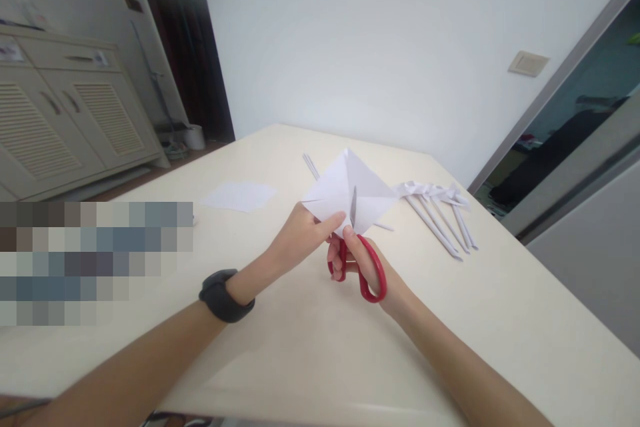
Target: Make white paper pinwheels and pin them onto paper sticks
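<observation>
A creased square of white paper (pixel 330 180) is held up above the table, one corner pointing away from me. My left hand (pixel 307 230) pinches its near left side, thumb on top. Red-handled scissors (pixel 374 274) are in my right hand (pixel 365 257), with fingers through the loops. One blade shows on top of the paper, right of the middle crease, pointing away from me; the other blade is hidden. A short slit shows at the paper's left corner. My right thumb lies close to my left thumb at the near corner.
White paper sheets (pixel 240 196) lie on the cream table (pixel 300 354) to the left. Finished-looking paper pinwheels with rolled paper sticks (pixel 435 230) lie at the right. More thin paper sticks (pixel 311 166) lie behind the held paper. A wall (pixel 350 47) stands behind the table.
</observation>
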